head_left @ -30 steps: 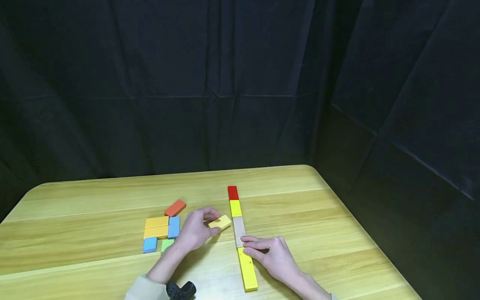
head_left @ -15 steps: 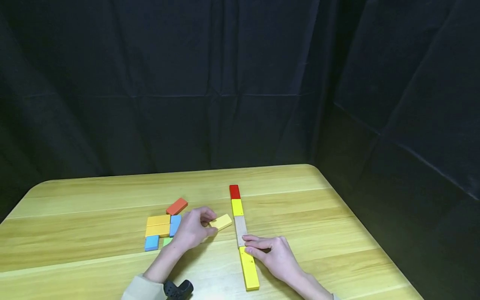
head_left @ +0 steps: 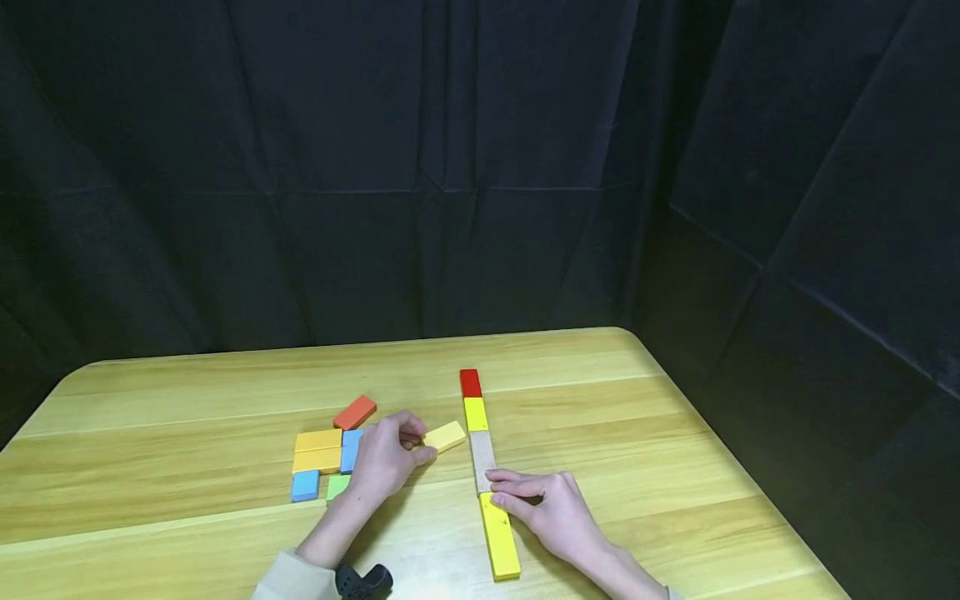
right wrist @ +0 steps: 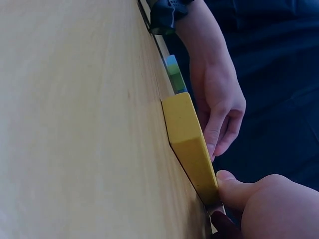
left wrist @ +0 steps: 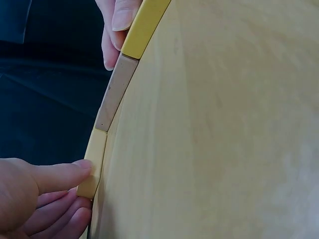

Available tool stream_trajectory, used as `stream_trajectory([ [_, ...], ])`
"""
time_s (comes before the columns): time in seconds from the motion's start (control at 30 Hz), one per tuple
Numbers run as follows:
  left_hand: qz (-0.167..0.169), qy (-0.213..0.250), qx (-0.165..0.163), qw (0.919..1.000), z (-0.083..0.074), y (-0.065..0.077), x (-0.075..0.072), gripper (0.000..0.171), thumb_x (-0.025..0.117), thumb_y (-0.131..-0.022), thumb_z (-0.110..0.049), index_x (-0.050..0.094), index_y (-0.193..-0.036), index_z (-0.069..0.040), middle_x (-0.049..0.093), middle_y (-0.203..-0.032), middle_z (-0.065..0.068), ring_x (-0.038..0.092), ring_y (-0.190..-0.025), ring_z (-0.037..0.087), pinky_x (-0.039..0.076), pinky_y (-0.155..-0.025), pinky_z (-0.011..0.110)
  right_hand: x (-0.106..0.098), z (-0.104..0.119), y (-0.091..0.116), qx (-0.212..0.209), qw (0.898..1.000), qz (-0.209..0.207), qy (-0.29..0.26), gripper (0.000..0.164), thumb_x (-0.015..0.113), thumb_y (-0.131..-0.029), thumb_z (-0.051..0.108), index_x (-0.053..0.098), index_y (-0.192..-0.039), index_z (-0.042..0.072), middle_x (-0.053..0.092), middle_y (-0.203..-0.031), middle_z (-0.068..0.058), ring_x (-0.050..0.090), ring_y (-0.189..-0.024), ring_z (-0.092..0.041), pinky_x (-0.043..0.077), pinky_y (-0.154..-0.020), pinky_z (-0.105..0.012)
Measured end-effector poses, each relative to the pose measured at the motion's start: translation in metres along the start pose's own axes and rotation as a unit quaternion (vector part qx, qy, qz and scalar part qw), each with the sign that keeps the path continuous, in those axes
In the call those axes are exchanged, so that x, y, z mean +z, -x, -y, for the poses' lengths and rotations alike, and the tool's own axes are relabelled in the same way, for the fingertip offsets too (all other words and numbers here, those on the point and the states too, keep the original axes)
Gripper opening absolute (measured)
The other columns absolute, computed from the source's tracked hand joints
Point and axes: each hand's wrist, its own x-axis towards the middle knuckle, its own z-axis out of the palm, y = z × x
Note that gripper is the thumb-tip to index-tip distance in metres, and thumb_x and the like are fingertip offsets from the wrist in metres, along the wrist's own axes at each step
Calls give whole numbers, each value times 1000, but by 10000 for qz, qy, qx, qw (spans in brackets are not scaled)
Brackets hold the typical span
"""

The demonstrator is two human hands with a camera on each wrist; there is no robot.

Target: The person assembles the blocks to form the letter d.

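My left hand (head_left: pixel 384 460) pinches a pale yellow rectangular block (head_left: pixel 445 436) between thumb and fingers, just left of a row of blocks. That row runs away from me: a long bright yellow block (head_left: pixel 500 542), a greyish wooden block (head_left: pixel 482 450), a short yellow block (head_left: pixel 476 414) and a red block (head_left: pixel 470 383) at the far end. At the joint between the long yellow and wooden blocks are the thumb and fingertips of my right hand (head_left: pixel 555 512). In the left wrist view the pale block (left wrist: pixel 93 152) overlaps the row's line, thumb (left wrist: pixel 77 172) upon it.
Left of my left hand lies a loose group: two orange blocks (head_left: pixel 318 450), blue blocks (head_left: pixel 305 485), a partly hidden green block (head_left: pixel 337 485) and an orange-red block (head_left: pixel 355 412). The wooden table (head_left: pixel 187 400) ends at black curtains (head_left: pixel 360 250) behind and on the right.
My left hand has moved the pale yellow block slightly away from me, still close to the row. My right hand stays at the same joint. The head view has shifted a little.
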Motion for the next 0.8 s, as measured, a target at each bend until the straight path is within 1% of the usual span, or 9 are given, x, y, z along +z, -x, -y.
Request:
stream_trajectory([
  [0.27, 20, -35, -82, 10000, 0, 0, 1, 24, 86, -76, -9, 70, -93, -6, 72, -89, 5, 64, -78, 15, 55, -73, 31, 0, 1, 0, 31, 10000, 38, -19, 15, 77, -86, 29, 81, -99, 22, 72, -111, 20, 67, -110, -8, 52, -100, -31],
  [0.5, 125, -33, -55, 9999, 0, 0, -1, 22, 84, -76, -6, 70, -93, -6, 72, -90, 5, 67, -82, 16, 58, -76, 32, -1, 3, 1, 24, 10000, 31, -55, 14, 78, -85, 26, 81, -98, 21, 73, -110, 20, 67, -110, -7, 52, -100, -29],
  [0.8, 151, 41, -21, 9999, -2, 0, 1, 21, 84, -77, -5, 71, -95, -5, 73, -92, 6, 68, -84, 17, 58, -76, 32, -1, 2, 1, 48, 10000, 1, -14, 14, 78, -86, 29, 81, -98, 22, 72, -110, 21, 67, -110, -7, 52, -99, -29],
])
